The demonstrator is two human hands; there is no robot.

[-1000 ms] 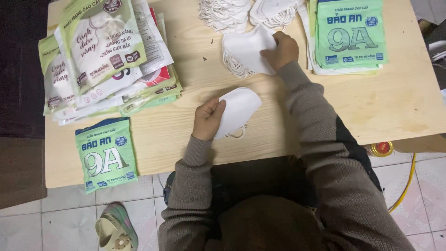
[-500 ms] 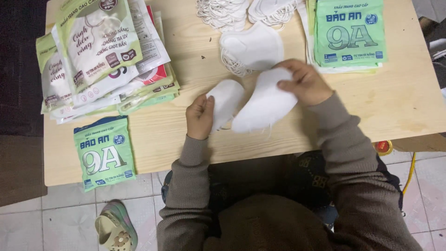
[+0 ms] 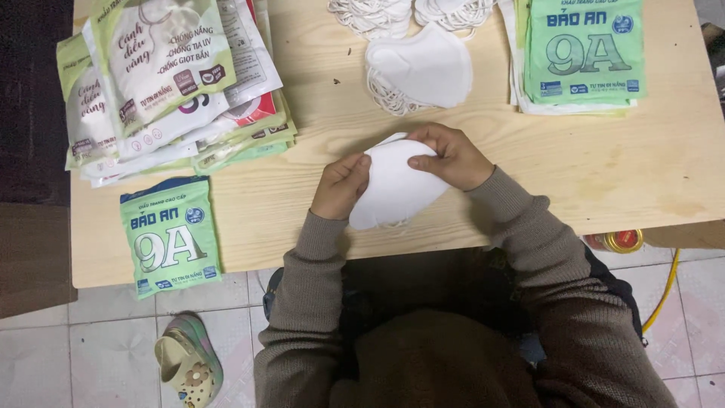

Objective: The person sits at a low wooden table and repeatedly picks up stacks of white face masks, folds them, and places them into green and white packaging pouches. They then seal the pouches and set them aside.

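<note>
Hands gripping white masks (image 3: 393,189), left hand (image 3: 341,185) and right hand (image 3: 451,157) both pinching them, green packets (image 3: 170,238) alongside

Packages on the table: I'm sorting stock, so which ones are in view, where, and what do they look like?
Single pouch: near left table edge, flat rectangle, green and white, dark top.
Pouch stack: far right, neat pile, green and white.
Mixed pile: far left, fanned flat bags, white, pale green, some red.
</note>
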